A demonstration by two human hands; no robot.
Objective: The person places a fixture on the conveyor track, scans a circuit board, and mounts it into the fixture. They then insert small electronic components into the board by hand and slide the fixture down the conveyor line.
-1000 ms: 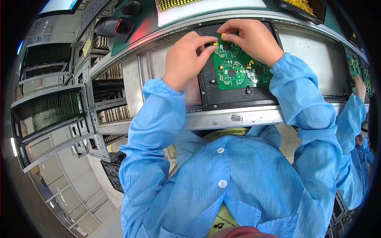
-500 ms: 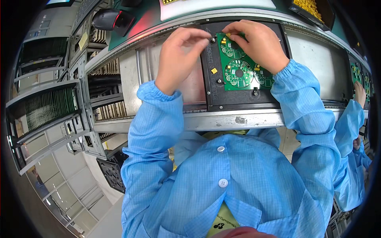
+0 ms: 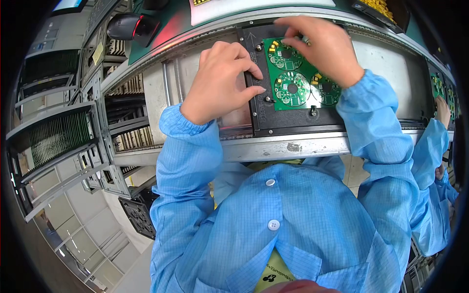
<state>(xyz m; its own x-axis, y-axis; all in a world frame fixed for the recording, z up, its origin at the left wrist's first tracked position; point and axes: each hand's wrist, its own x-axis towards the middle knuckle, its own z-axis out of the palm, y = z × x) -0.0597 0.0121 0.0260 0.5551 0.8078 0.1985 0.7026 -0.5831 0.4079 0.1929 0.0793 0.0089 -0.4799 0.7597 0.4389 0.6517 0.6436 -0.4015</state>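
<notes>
My left hand (image 3: 222, 80) hovers at the left edge of a black carrier tray (image 3: 298, 122), thumb and index finger apart, with nothing visible between them. In the carrier lies a green circuit board (image 3: 299, 105) with round sections and dark round holes. My right hand (image 3: 327, 46) is above the board's upper right part; its index finger is stretched out and its thumb stands apart, holding nothing I can see. Small yellow components (image 3: 272, 48) sit at the board's upper left, and more yellow components (image 3: 316, 78) are near its middle right. My right hand hides the upper right corner.
Metal conveyor rails (image 3: 234, 154) run along both sides of the carrier. A black mouse (image 3: 132, 27) lies on the green mat, and a dark bin of yellow parts (image 3: 378, 10) stands at back right. Another person's hand (image 3: 442, 112) works at a board on the far right.
My left hand has come down toward the carrier's left edge, where a loose yellow component lay; that component is out of sight now. My right hand has drawn back from the board's upper-left components, its pinch loosened.
</notes>
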